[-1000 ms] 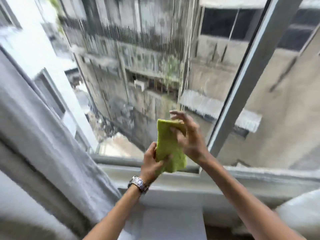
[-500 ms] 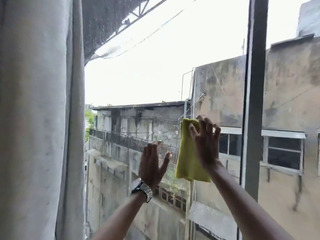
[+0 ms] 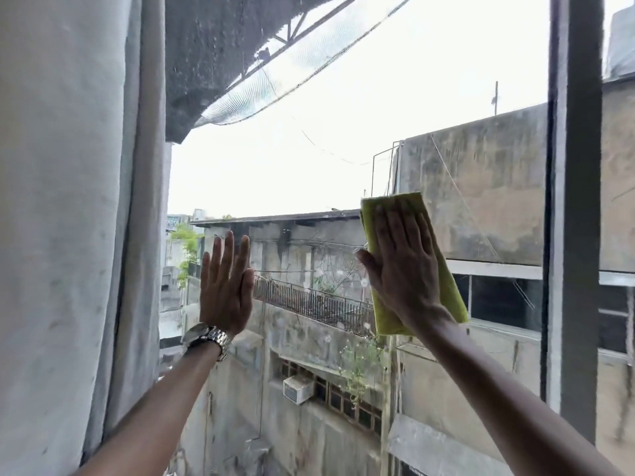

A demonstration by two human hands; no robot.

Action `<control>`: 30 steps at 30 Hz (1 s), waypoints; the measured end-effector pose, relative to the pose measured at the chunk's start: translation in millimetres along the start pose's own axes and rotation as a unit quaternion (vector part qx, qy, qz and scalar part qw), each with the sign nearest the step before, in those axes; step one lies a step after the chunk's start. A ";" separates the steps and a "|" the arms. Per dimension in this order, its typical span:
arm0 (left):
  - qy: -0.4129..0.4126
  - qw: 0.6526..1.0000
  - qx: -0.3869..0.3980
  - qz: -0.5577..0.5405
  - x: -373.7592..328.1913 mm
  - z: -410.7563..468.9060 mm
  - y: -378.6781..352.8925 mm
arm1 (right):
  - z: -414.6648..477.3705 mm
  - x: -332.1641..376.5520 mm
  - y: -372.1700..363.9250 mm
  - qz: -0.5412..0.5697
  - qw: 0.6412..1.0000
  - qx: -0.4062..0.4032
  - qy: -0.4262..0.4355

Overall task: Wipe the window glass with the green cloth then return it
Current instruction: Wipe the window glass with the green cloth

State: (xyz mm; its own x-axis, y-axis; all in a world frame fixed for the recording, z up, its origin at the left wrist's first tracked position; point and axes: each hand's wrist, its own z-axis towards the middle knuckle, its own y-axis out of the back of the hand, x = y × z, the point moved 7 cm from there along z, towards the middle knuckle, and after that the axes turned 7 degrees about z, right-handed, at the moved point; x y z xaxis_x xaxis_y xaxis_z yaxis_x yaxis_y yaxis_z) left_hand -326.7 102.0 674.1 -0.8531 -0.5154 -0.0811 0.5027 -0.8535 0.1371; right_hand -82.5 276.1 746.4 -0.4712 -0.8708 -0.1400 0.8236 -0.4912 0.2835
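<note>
Both hands have spread further apart since half a second ago. Green cloth [image 3: 443, 286] lies flat on the window glass [image 3: 309, 149] under the right hand [image 3: 403, 266], fingers spread, pressing. Left hand [image 3: 225, 286], open-palmed, holds nothing, beside the curtain [image 3: 75, 201].

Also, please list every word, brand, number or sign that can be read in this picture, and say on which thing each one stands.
No text can be read with certainty.
Far sign board behind the trees, left of the left hand: some marks, too small and blurred to read.
Wristwatch: only the metal band shows, no brand visible.
Green cloth under the right hand: plain, no label.
Air conditioner on the wall outside: no readable mark.
</note>
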 end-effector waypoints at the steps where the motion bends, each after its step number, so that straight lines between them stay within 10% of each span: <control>1: 0.000 1.000 -0.013 0.000 1.2 -0.1 -2.1 | 8.0 7.0 -2.4 -0.005 1.000 -0.010 0.004; 19: -0.039 0.996 -0.068 -0.030 9.2 -6.5 -4.1 | -133.0 64.6 -60.8 -0.052 0.963 0.115 0.237; 30: -0.033 0.997 -0.061 -0.022 11.0 -5.6 -5.9 | 4.2 27.8 -6.4 0.020 0.999 -0.008 0.046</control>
State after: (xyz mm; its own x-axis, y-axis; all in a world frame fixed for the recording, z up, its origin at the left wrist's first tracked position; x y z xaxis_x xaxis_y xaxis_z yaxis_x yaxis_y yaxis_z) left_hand -338.2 101.0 666.9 -0.8799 -0.4749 -0.0177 0.4747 -0.8800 0.0141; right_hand -102.2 255.1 744.7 -0.4067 -0.8877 -0.2159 0.8464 -0.4551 0.2765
